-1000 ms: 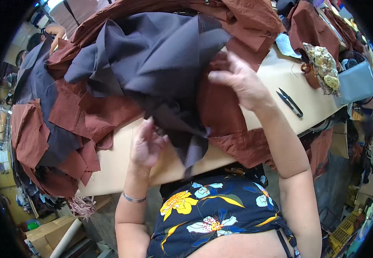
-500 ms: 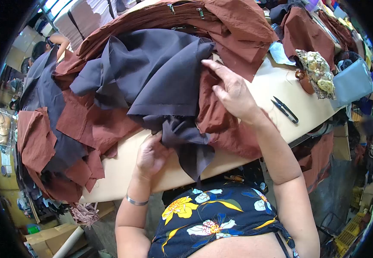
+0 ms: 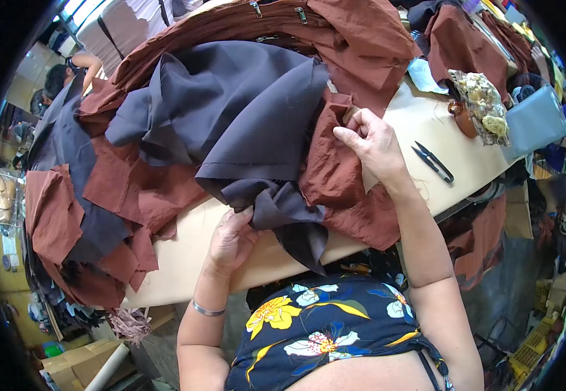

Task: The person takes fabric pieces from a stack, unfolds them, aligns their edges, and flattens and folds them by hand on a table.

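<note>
A large piece of dark grey fabric (image 3: 237, 111) lies bunched across the middle of the table. My left hand (image 3: 233, 240) pinches its lower edge near the table's front. On the right, my right hand (image 3: 373, 142) is closed on the rust-brown fabric (image 3: 335, 159), thumb and fingers pressed together at its upper edge. This brown cloth lies against the right side of the grey piece and hangs toward the front edge. The left fingertips are partly hidden by the grey folds.
Black thread snips (image 3: 433, 163) lie on the pale table (image 3: 400, 120) to the right. Behind them are a small brown pot (image 3: 463, 124) and a blue-grey bin (image 3: 536, 124). Brown fabric with zippers (image 3: 283, 19) is heaped at the back. Another person's arm (image 3: 89, 68) shows far left.
My right hand has moved slightly right and down, from the grey fabric's right edge onto the brown cloth, lifting and folding it. My left hand keeps its pinch nearly in place.
</note>
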`<state>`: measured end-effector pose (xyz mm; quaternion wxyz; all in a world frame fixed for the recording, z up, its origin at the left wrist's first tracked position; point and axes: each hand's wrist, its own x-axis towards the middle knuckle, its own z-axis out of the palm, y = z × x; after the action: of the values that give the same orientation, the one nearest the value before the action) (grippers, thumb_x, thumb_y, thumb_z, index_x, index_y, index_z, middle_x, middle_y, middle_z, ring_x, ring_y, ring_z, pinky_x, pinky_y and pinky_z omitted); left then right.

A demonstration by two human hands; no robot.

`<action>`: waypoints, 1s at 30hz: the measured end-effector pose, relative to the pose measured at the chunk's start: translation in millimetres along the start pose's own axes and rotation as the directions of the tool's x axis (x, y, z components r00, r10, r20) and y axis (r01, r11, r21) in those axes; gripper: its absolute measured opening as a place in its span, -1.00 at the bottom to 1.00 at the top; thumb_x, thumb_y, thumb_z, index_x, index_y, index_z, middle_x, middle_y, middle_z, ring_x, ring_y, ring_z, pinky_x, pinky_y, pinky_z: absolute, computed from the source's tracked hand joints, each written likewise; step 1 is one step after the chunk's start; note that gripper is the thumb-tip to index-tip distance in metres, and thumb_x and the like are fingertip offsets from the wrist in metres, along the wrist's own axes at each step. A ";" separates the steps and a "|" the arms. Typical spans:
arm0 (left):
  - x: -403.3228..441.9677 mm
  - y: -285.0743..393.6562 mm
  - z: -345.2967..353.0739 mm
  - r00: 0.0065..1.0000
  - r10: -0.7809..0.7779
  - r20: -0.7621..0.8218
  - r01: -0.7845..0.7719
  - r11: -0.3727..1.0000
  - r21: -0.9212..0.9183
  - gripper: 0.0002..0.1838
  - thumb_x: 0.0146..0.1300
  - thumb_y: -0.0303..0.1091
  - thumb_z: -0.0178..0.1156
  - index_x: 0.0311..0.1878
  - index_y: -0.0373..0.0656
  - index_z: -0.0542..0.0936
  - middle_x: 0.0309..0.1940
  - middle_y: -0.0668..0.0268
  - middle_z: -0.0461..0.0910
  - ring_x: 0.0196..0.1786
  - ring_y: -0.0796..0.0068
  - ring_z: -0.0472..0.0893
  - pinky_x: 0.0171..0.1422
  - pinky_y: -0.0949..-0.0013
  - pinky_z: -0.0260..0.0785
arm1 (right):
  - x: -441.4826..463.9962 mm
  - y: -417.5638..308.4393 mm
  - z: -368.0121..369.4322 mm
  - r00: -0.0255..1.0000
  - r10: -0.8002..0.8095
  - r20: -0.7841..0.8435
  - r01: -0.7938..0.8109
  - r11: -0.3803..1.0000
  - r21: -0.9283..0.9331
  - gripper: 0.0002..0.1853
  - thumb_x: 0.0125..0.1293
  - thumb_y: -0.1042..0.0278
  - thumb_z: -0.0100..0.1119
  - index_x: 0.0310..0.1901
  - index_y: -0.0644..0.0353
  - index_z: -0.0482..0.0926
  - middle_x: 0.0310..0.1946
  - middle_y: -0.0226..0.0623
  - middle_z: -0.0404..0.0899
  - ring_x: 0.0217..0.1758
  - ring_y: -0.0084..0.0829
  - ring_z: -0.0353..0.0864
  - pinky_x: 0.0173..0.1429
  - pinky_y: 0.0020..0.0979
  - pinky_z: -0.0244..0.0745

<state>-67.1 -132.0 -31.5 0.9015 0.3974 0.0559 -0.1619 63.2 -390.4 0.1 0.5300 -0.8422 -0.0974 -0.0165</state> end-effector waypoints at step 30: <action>-3.4 -1.9 -0.6 0.998 0.060 -0.011 -0.060 0.996 0.064 -0.64 0.32 -0.41 -0.04 0.16 -0.25 0.36 0.09 0.17 0.50 0.09 0.33 0.52 0.12 0.24 0.36 | 9.1 -16.1 -26.8 0.964 0.180 0.198 -0.267 0.662 0.701 -0.87 0.31 0.20 0.11 -0.33 0.03 0.51 -0.52 -0.64 0.42 -0.53 -0.78 0.34 -0.46 -0.68 0.25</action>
<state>-71.0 -131.9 -32.5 0.8924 0.4286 0.0447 -0.1338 71.3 -406.3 27.3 0.8094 -0.5711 -0.0210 0.1351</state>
